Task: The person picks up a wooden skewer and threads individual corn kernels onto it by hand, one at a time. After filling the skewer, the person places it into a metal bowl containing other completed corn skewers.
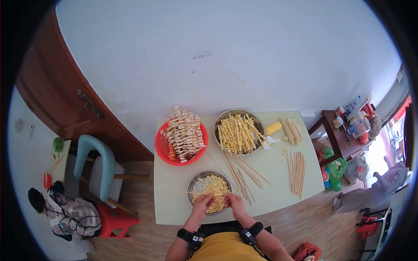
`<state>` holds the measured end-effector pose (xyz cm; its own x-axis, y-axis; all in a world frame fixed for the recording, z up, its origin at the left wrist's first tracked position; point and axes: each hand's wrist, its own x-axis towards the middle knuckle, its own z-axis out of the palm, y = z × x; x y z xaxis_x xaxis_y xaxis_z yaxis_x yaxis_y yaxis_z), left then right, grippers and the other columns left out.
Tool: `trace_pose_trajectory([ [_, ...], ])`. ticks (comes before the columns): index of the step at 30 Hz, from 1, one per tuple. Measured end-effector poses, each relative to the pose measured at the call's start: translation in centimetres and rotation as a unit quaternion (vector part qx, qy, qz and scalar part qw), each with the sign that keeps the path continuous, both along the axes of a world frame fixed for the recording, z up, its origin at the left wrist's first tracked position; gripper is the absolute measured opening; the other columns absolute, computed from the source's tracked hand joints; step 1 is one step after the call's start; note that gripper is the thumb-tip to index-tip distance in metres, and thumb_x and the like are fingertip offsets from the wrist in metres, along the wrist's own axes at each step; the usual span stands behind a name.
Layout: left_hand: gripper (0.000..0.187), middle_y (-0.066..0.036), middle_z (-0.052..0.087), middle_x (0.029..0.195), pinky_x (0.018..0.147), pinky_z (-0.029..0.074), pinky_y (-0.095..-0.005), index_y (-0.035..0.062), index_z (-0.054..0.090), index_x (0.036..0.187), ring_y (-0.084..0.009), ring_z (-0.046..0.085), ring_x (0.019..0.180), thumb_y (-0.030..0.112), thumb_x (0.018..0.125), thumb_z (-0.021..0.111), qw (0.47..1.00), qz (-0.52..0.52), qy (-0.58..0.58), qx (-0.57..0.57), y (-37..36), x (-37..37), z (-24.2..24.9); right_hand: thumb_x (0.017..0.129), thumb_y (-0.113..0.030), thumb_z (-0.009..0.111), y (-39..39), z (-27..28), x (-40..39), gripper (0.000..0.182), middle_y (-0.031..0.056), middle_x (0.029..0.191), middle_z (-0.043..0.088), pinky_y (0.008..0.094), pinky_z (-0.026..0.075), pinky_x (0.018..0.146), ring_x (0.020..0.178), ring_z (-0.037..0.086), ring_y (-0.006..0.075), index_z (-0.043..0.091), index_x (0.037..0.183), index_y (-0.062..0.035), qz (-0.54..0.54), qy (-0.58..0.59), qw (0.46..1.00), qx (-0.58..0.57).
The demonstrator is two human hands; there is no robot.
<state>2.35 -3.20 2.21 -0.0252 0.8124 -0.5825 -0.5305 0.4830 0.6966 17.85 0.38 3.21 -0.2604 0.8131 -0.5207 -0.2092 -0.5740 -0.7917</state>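
Observation:
My left hand (203,204) is closed in a pinch on a thin wooden skewer (190,192), which sticks out to the left over the bowl rim. Close beside it, my right hand (235,205) has its fingertips pressed together near the skewer's other end; what they pinch is too small to make out. Both hands are over the near part of a metal bowl (190,186). Loose yellow corn kernels (212,185) lie in that bowl. Several bare skewers (238,176) are spread on the table to its right.
On the pale table (174,191), a red basin (158,150) holds skewered white pieces. A larger metal bowl (218,123) holds skewers of corn (237,132). Further right are a corn cob (273,128), several stripped cobs (291,130) and more skewers (297,174). Another person (370,191) stands right.

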Motion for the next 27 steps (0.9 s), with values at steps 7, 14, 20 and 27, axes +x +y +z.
trace_pose_trajectory([
  [7,0.013,0.001,0.053,0.069,0.054,0.038,-0.0182,0.0076,0.054,0.087,-0.0081,0.052,0.062,0.020,0.082,0.052,0.983,0.177,-0.040,0.025,-0.1,-4.1,0.1,0.085,-0.025,0.043,0.9,0.5,1.6,0.030,0.0017,0.059,0.052,0.0187,0.036,0.046,0.048,0.045,0.0070,0.058,0.076,-0.0008,-0.046,-0.021,0.998,0.022],
  [14,0.012,-0.001,0.054,0.070,0.053,0.038,-0.0183,0.0058,0.053,0.085,-0.0098,0.054,0.063,0.017,0.082,0.052,0.979,0.202,-0.037,0.016,-0.3,-4.5,0.0,0.086,-0.030,0.042,0.8,0.3,1.7,0.033,0.0020,0.060,0.052,0.0197,0.037,0.051,0.051,0.045,0.0084,0.058,0.085,-0.0012,-0.030,0.006,0.999,0.015],
  [20,0.014,-0.001,0.056,0.072,0.056,0.040,-0.0182,0.0061,0.055,0.082,-0.0098,0.055,0.065,0.020,0.082,0.052,0.994,0.101,-0.033,-0.012,-0.7,-1.7,0.1,0.085,-0.025,0.045,0.0,1.7,0.4,0.028,0.0045,0.070,0.054,0.0226,0.043,0.058,0.059,0.051,0.0108,0.053,0.099,-0.0018,0.016,0.094,0.995,0.004],
  [27,0.021,-0.001,0.056,0.069,0.057,0.040,-0.0193,0.0064,0.055,0.081,-0.0081,0.052,0.063,0.027,0.082,0.051,0.995,-0.082,-0.045,-0.043,-1.2,0.3,-0.4,0.085,-0.018,0.046,-0.4,0.2,0.3,0.021,0.0063,0.070,0.056,0.0230,0.044,0.057,0.058,0.052,0.0124,0.053,0.095,-0.0018,0.114,0.085,0.989,0.027],
])
